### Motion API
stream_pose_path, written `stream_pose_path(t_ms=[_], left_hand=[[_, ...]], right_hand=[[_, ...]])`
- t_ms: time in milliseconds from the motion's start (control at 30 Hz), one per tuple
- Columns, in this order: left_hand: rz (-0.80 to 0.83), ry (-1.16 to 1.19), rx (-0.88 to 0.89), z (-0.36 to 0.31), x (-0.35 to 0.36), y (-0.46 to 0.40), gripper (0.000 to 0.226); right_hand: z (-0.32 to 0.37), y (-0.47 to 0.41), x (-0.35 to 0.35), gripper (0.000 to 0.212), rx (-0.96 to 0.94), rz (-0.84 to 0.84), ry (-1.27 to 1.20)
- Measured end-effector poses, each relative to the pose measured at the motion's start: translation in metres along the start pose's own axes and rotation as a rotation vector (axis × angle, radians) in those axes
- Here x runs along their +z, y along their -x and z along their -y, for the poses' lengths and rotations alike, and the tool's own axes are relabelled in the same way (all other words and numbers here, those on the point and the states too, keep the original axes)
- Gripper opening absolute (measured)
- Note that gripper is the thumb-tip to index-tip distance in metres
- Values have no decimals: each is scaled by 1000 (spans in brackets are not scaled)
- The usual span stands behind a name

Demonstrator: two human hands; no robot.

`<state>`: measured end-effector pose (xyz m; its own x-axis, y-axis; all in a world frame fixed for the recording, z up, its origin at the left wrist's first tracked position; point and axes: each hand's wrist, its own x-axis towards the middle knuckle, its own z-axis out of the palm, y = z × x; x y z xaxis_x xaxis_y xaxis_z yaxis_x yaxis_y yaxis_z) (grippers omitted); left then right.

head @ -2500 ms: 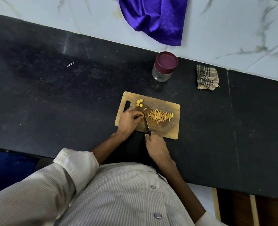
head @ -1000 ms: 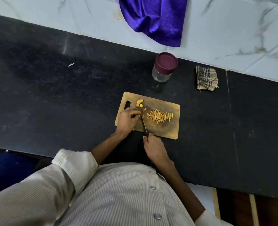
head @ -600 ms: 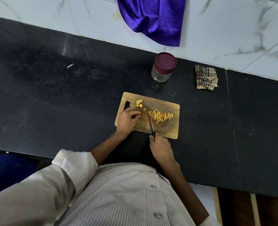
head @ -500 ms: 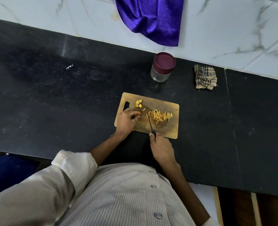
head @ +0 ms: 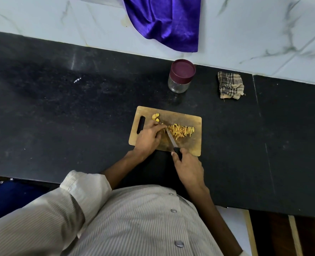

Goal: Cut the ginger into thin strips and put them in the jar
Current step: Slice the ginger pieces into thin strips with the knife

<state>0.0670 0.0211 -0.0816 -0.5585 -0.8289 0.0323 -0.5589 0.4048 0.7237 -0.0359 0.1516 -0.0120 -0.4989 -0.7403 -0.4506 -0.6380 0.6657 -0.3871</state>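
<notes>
Right hand (head: 188, 169) grips knife (head: 171, 139), left hand (head: 148, 136) pins ginger (head: 163, 129) on board (head: 193, 145): slicing underway; jar (head: 180, 78) needs opening next.

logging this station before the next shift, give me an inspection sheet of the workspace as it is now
surface: black countertop, speckled, pale scuffs.
job's things: wooden cutting board carries a pile of ginger strips and a few uncut ginger chunks; jar upright behind the board, maroon lid on.
clutter: folded checked cloth right of the jar.
grippers: left hand on the board, fingertips by the blade; right hand grips the knife.
cables: nothing seen.
surroundings: marble wall with purple cloth hanging.
</notes>
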Motion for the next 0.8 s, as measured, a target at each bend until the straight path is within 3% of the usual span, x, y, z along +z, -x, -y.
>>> stream_pose_path(t_ms=[200, 467, 800], left_hand=[[74, -91, 57, -2, -8, -15, 35], [-64, -6, -144, 13, -23, -21, 35], [2, -148, -42, 7, -12, -36, 25]], right_hand=[[-5, 1, -1, 38, 3, -16, -15], [-4, -9, 5, 42, 18, 51, -131], [-3, -13, 9, 41, -1, 86, -114]])
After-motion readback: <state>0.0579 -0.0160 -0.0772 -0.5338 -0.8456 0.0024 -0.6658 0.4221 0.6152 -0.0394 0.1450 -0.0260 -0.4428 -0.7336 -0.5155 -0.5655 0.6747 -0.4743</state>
